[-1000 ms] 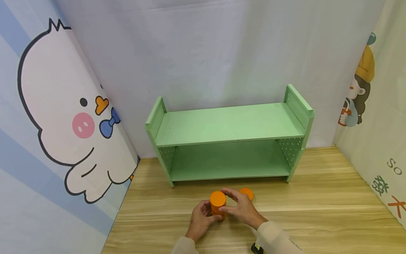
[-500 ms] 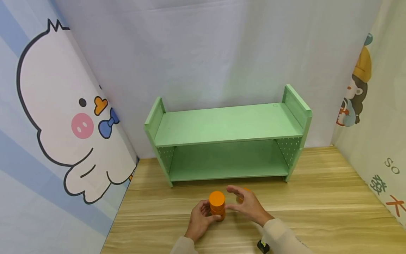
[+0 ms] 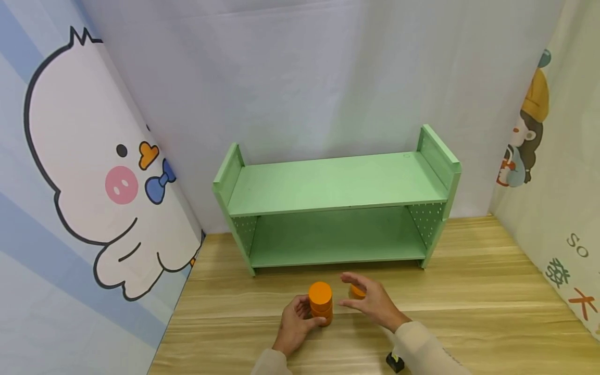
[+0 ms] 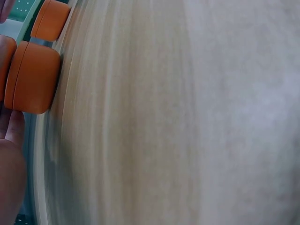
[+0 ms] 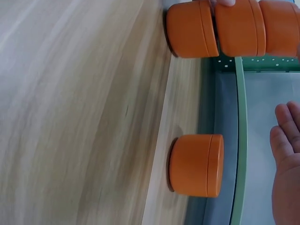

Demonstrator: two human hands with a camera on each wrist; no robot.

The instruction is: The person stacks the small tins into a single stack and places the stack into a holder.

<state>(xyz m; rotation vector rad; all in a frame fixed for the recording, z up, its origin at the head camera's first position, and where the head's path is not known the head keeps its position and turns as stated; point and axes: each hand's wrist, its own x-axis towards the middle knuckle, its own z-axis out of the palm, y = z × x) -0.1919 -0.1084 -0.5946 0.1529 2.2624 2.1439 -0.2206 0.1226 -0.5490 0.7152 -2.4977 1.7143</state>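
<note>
A stack of orange lidded round jars [image 3: 321, 294] stands upright on the table, three high in the right wrist view, its bottom jar [image 5: 191, 30] on the wood. My left hand [image 3: 294, 325] holds the stack low from its left side, thumb at the front and fingers curled behind. To the right of the stack my right hand [image 3: 372, 301] hovers with spread fingers and nothing between them. A single orange jar [image 5: 194, 165] stands apart on the table; in the head view my right hand partly covers it. The left wrist view shows the lower stacked jar [image 4: 36, 77].
Behind the jars stands a green two-tier shelf [image 3: 337, 185] with perforated side panels. A small black object [image 3: 395, 362] shows by my right sleeve. Printed cloths [image 3: 84, 156] hang on the left and right, with a plain one at the back.
My right hand has let go of the stack's top jar and drawn back to the right, over the single jar in the head view. My left hand stays on the stack.
</note>
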